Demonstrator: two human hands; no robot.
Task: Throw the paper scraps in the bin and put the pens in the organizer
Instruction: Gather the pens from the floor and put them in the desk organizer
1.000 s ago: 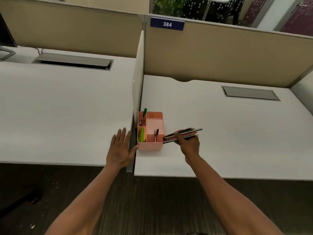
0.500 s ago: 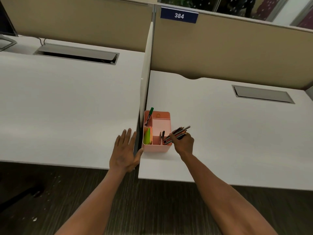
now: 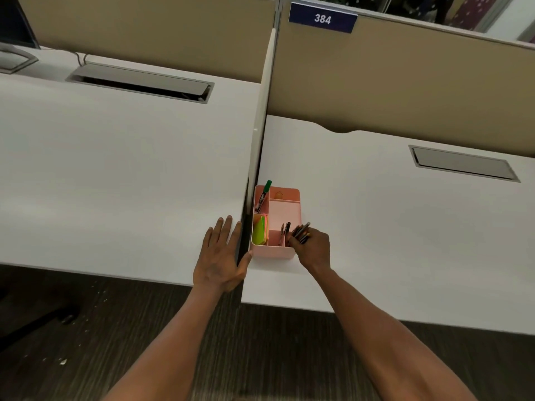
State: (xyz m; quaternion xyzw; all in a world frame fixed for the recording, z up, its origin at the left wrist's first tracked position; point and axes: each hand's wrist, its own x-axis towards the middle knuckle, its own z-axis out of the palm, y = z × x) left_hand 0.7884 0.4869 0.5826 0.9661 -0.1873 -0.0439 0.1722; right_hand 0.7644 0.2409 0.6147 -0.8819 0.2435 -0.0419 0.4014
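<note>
Pens (image 3: 301, 233) in right hand (image 3: 314, 248), over organizer (image 3: 285, 209)

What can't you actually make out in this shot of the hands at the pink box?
- Head view: how many pens the right hand holds; its fingers cover them and they blur together.
- Whether their tips are already inside the organizer; its wall and the hand hide that.
- The label on the green marker: too small.
- The bin and any scraps on the desks: none in view.
- The monitor: cut off by the left edge.
</note>
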